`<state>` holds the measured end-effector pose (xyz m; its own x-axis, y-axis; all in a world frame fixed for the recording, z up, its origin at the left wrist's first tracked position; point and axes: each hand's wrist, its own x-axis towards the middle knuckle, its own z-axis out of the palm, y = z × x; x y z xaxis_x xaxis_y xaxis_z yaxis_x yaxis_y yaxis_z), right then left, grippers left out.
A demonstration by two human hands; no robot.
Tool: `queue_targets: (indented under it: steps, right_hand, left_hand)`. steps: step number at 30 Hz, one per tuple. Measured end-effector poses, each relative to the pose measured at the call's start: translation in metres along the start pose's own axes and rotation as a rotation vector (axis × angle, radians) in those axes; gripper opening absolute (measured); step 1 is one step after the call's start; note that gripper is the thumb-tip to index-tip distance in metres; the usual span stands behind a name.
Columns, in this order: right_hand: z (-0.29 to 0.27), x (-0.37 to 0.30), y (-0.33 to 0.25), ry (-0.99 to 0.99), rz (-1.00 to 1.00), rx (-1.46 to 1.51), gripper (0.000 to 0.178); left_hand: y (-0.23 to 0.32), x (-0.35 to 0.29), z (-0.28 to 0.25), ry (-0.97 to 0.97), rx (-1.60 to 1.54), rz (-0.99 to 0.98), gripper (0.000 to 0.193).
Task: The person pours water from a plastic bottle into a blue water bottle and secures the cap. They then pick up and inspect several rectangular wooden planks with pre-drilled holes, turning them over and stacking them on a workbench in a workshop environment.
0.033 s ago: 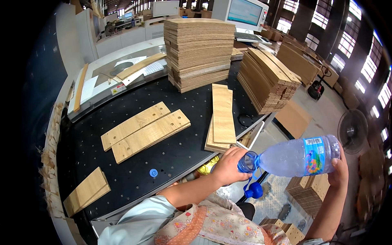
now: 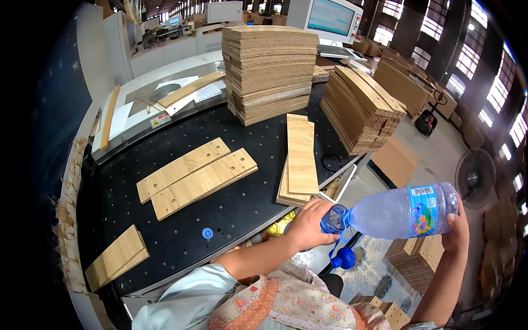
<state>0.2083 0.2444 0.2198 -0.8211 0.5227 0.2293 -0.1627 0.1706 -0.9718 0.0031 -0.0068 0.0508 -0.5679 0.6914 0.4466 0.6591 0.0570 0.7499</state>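
Observation:
My left hand (image 2: 311,226) is wrapped round a translucent blue drinking bottle (image 2: 333,219) with an open mouth. A round blue cap (image 2: 344,258) dangles from its strap. My right hand (image 2: 456,223) grips the base of a large clear plastic bottle (image 2: 379,213) with a blue label. That bottle lies almost level, its neck pointing left and meeting the mouth of the blue one. Whether liquid is flowing between them I cannot make out. On the black table left of my hands lies a small blue bottle cap (image 2: 207,233).
Drilled wooden boards (image 2: 203,181) lie on the black perforated table (image 2: 231,214); more boards (image 2: 301,157) are near its right edge. A tall board stack (image 2: 269,74) and a lower one (image 2: 360,110) stand behind. A fan (image 2: 474,179) and a pallet jack (image 2: 430,115) are at right.

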Motion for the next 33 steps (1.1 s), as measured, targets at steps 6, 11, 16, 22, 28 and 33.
queue_targets:
  steps: [6, 11, 16, 22, 28, 33]
  right_hand:
    - [0.003, 0.002, -0.001, 0.007, -0.014, -0.018, 0.09]
    - [0.015, 0.012, -0.003, -0.011, 0.005, -0.039, 0.088]
    - [0.025, 0.017, -0.012, -0.006, 0.011, -0.064, 0.084]
    - [0.024, 0.019, -0.013, 0.015, 0.001, -0.152, 0.082]
    - [0.024, 0.023, -0.013, 0.032, -0.055, -0.248, 0.087]
    - [0.022, 0.024, -0.012, 0.051, -0.118, -0.345, 0.088]
  left_hand:
    - [0.0, 0.003, -0.001, 0.003, -0.032, 0.02, 0.065]
    - [-0.009, -0.001, -0.001, 0.048, -0.018, 0.022, 0.065]
    - [-0.002, 0.002, -0.003, 0.107, -0.023, 0.02, 0.063]
    - [-0.012, 0.0, 0.004, 0.125, -0.058, -0.003, 0.066]
    - [-0.016, 0.002, 0.004, 0.125, -0.108, -0.024, 0.068]
    - [-0.012, 0.001, 0.005, 0.098, -0.208, -0.029, 0.063]
